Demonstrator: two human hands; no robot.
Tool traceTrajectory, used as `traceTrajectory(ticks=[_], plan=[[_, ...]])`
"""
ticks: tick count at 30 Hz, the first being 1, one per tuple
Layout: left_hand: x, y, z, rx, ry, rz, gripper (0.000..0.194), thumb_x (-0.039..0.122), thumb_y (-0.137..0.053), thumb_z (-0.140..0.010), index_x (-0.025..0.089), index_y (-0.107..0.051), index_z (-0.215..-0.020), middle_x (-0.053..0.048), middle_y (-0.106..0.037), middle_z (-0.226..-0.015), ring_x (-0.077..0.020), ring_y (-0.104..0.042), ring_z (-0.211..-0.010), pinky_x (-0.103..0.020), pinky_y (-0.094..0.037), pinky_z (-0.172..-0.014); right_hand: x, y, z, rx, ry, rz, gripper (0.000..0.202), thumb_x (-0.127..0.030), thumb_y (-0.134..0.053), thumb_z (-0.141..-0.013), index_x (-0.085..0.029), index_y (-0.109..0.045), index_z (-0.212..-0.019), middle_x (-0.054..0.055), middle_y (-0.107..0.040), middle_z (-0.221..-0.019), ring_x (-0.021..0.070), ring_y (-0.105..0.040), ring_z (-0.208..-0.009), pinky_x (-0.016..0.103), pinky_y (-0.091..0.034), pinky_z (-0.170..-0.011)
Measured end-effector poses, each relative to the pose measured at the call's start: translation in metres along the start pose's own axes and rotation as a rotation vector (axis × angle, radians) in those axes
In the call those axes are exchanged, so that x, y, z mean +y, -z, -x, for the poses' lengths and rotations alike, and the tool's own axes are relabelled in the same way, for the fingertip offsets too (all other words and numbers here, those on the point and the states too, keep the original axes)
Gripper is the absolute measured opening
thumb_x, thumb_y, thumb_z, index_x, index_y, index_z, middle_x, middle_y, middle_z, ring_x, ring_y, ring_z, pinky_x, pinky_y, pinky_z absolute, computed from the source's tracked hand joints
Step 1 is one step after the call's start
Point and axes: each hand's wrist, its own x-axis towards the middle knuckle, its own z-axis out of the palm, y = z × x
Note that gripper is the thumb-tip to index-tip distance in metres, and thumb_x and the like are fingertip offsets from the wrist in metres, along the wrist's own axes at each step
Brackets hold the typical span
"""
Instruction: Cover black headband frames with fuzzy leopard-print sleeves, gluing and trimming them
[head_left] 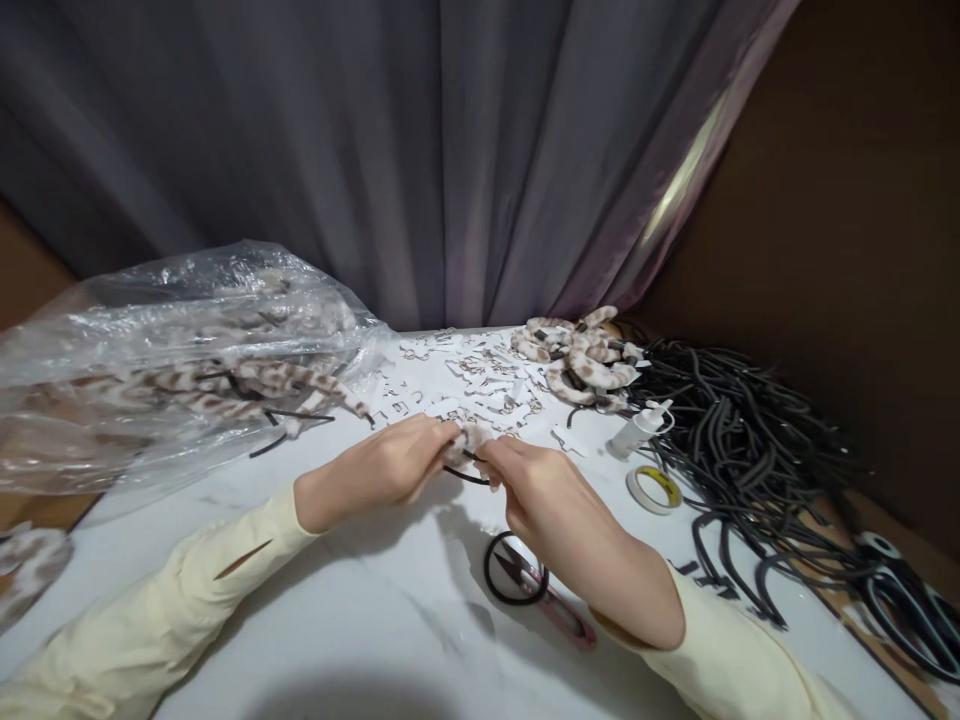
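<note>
My left hand (394, 458) and my right hand (529, 478) meet near the middle of the white table (322, 600). Between them is a short piece of pale plush fabric (474, 436), pinched from both sides. A thin black cord (466, 475) runs under it from one hand toward the other. The fingertips partly cover both pieces. Below my right hand lie pink-handled thread snips (564, 612), with a black ring of cord (489, 578) over their blades.
A clear plastic bag (225, 270) of spotted plush tubes stands at left. Behind my hands lie scattered small pieces (487, 365). To the right are plush rings (596, 368), a squeeze bottle (637, 430), a tape roll (654, 490), heaped black cords (750, 430) and large scissors (904, 605).
</note>
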Motion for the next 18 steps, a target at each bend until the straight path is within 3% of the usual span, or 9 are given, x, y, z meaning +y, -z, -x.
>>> traceTrajectory(ticks=[3,6,12,16,18], plan=[[0.003,0.006,-0.001,-0.095,0.011,0.088,0.021,0.013,-0.03,-0.091,0.015,-0.042,-0.107,-0.006,-0.059,-0.082,-0.0154,-0.056,-0.072,-0.025,-0.045,-0.065,0.0,0.004,0.002,0.028,0.048,0.184,0.039,0.008,-0.035,-0.058,-0.015,-0.052,-0.084,0.004,-0.055,-0.078,0.0131,-0.047,-0.058,0.025,-0.024,-0.052],[0.005,0.009,0.0,-0.105,0.044,0.184,0.021,0.012,-0.032,-0.09,0.016,-0.039,-0.109,-0.005,-0.058,-0.083,-0.0132,-0.056,-0.07,-0.022,-0.044,-0.062,0.005,0.004,0.001,0.112,0.14,0.255,0.039,0.009,-0.032,-0.059,-0.017,-0.051,-0.082,0.003,-0.054,-0.076,0.0134,-0.046,-0.058,0.026,-0.021,-0.052],[0.011,0.013,-0.002,-0.15,0.176,0.498,0.021,0.007,-0.032,-0.086,0.016,-0.04,-0.104,0.003,-0.052,-0.068,-0.0071,-0.045,-0.05,-0.018,-0.037,-0.052,0.014,0.002,-0.003,0.187,0.172,0.016,0.033,0.007,-0.033,-0.061,-0.017,-0.048,-0.078,0.0,-0.052,-0.067,0.0118,-0.046,-0.057,0.022,-0.027,-0.054],[0.016,0.016,-0.004,-0.163,0.299,0.64,0.012,0.012,-0.036,-0.089,0.017,-0.042,-0.098,0.004,-0.053,-0.065,-0.0068,-0.044,-0.049,-0.018,-0.035,-0.05,0.018,0.005,-0.007,0.197,0.209,-0.152,0.031,0.008,-0.035,-0.062,-0.016,-0.052,-0.075,0.0,-0.055,-0.067,0.0106,-0.047,-0.059,0.02,-0.03,-0.058],[0.018,0.016,-0.004,-0.157,0.291,0.668,0.011,0.012,-0.036,-0.089,0.017,-0.042,-0.097,0.003,-0.053,-0.065,-0.0072,-0.046,-0.051,-0.018,-0.035,-0.051,0.02,0.008,-0.01,0.158,0.229,-0.223,0.029,0.007,-0.038,-0.066,-0.016,-0.054,-0.073,-0.001,-0.055,-0.065,0.0095,-0.047,-0.058,0.019,-0.031,-0.058]])
